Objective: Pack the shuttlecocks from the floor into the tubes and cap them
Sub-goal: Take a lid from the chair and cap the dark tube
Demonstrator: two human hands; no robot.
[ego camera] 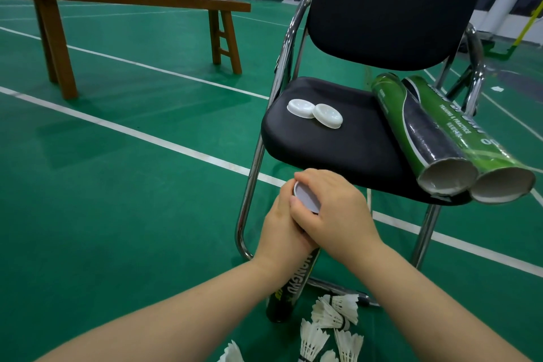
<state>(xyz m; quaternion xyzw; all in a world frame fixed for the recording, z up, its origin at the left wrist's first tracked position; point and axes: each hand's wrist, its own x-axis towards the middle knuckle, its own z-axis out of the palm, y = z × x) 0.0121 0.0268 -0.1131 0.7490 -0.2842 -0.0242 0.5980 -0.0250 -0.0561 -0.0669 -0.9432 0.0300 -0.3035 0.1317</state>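
Upper part of the dark tube (286, 288) hidden inside the left hand (282, 223) and right hand (335, 214) — only a sliver of the white cap (307, 198) on show. Tube's contents unseen. Shuttlecocks (332, 317) cropped by the bottom edge. Lettering on the green tubes (435, 126) on the chair (338, 144) partly turned away — too small to read.
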